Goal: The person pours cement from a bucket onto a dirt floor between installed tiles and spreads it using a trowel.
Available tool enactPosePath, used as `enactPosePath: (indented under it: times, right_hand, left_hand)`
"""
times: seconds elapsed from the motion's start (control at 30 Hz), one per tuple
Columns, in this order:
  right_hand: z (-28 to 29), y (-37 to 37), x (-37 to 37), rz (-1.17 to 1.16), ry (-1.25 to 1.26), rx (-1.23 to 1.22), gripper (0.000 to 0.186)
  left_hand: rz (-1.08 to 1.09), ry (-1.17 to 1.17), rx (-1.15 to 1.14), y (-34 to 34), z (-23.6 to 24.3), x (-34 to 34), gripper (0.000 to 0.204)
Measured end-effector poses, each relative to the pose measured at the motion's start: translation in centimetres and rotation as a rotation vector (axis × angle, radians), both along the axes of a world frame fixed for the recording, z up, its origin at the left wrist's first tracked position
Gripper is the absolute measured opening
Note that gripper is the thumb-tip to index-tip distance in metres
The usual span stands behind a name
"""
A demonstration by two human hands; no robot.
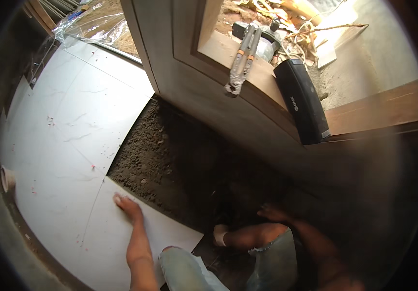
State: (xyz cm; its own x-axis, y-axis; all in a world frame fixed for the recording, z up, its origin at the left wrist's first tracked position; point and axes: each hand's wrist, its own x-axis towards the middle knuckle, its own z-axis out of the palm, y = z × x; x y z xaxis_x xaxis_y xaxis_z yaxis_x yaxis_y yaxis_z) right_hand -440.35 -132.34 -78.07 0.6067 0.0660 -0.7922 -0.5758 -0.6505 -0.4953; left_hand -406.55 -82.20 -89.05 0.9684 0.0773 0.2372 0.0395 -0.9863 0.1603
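Note:
My left hand (129, 207) rests on a large white marbled floor tile (160, 223), close to its edge and to the joint with the neighbouring white tile (63, 145). Its fingers lie against the surface, and I see nothing held in them. Beside the tile is a bed of dark, crumbly soil or mortar (143, 138), partly in deep shadow. My right hand (273, 213) is in that shadow beyond my bent knee, fingers stretched out and apart. Nothing shows in it, and whether it touches the ground or wall is too dark to tell.
Pincers (242, 60) with orange bands lie on the wooden window sill (218, 51), near a black box-shaped device (302, 102). A roll of tape (8, 179) sits by the left wall. Clear plastic sheeting (97, 31) lies past the far tiles. Small red bits (93, 167) dot the tiles.

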Motion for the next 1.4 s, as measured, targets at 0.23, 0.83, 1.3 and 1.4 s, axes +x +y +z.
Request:
enactPosePath:
  times: [0.23,0.83,1.3,1.4]
  right_hand:
    - [7.4,-2.5,-11.2,-0.480,0.129,0.028,0.061]
    - [28.1,-5.6,-15.8,-0.657,-0.001,-0.234,0.053]
    - [49.0,1.3,-3.5,-0.872,0.445,0.051,0.026]
    - [50.9,2.5,2.5,-0.659,0.447,-0.057,0.026]
  left_hand:
    - [-0.848,-0.124,-0.589,-36.5,34.7,2.2,0.025]
    - [-0.822,-0.117,-0.502,-50.6,52.6,2.2,0.036]
    - [0.432,0.788,-0.516,-4.5,59.5,-24.9,0.037]
    - [0.449,0.899,-0.440,0.0,58.1,-24.6,0.036]
